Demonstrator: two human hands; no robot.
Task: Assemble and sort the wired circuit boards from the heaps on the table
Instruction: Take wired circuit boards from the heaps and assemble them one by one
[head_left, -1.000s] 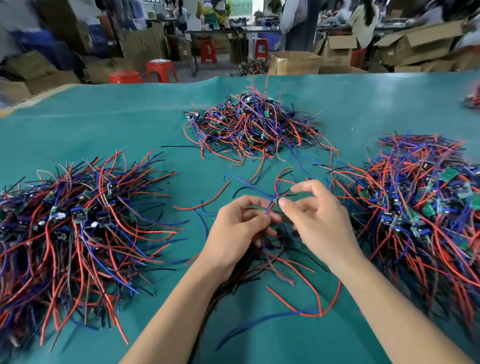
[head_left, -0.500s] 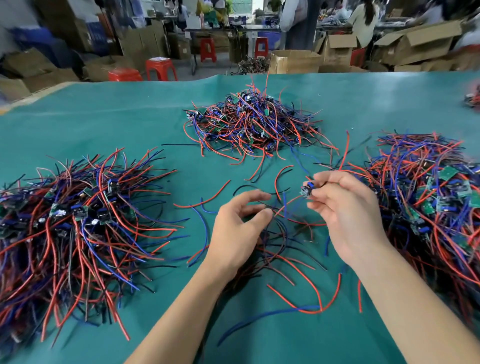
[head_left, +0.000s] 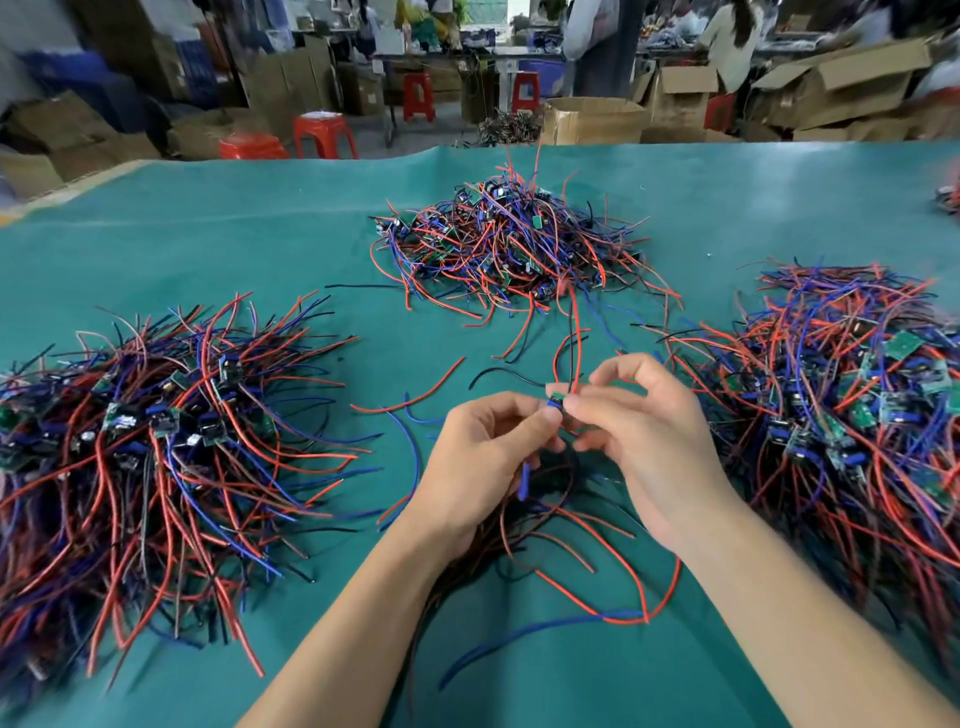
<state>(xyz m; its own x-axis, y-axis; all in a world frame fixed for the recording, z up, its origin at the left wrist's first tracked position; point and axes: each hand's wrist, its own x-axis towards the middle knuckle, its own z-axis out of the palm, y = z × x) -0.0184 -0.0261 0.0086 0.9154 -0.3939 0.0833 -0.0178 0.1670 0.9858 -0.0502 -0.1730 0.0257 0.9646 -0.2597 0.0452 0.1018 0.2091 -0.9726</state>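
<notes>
Green table (head_left: 208, 244) carried three wired-board heaps: left heap (head_left: 145, 441), right heap (head_left: 852, 405), far heap (head_left: 514, 244). Left hand (head_left: 483, 457) and right hand (head_left: 639, 431) met above table centre, between heaps. Both pinched one small circuit board (head_left: 555, 404) at fingertips; red and black leads rose from board.
</notes>
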